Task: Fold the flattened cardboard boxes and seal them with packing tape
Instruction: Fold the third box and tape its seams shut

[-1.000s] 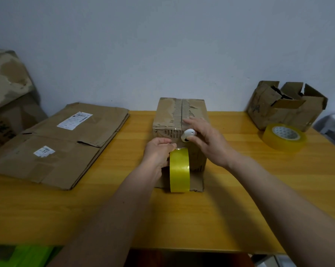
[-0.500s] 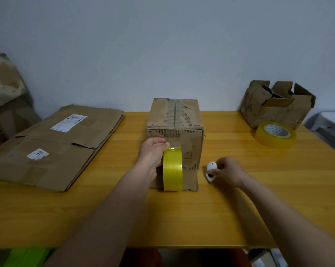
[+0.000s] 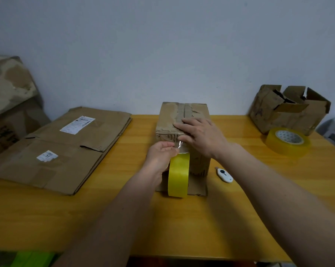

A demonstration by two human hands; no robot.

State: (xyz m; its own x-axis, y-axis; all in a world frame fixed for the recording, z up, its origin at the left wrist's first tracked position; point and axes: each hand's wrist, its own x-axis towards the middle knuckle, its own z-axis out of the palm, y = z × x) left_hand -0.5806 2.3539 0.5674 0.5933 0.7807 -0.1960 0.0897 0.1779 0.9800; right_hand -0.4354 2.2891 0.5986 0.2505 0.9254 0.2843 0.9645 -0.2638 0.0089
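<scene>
Right hand (image 3: pixel 203 138) back on upright box (image 3: pixel 168 120) — cutter (image 3: pixel 224 175) down.

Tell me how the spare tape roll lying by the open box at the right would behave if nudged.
The spare tape roll lies flat on the table, so a nudge would probably slide it, not roll it. Its thick winding looks fairly full, so likely heavy for its size. Stood on edge, it would probably roll.
</scene>
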